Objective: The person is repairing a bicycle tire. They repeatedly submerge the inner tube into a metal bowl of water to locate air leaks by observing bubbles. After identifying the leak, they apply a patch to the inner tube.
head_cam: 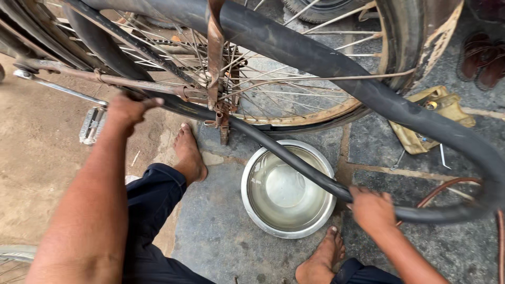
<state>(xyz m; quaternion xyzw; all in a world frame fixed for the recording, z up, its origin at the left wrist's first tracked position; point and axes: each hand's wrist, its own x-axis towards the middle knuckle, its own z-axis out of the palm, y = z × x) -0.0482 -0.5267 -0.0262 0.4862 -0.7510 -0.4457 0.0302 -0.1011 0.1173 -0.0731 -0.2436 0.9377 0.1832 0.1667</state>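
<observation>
In the head view, the left hand (pixel 126 108) is wrapping its fingers around the black inner tube (pixel 315 58) beside the rusty bicycle frame (pixel 214 52). The right hand (pixel 372 209) is gripping the tube, fingers closed, at the steel water bowl's (pixel 252 210) right rim.

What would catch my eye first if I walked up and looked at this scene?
Most striking is the long black inner tube looping out of the rusty bicycle wheel and across the frame. The right hand grips it just beside a shiny steel bowl of water on the stone floor, between two bare feet. The left hand holds the tube near the bicycle's frame, by the pedal.
</observation>
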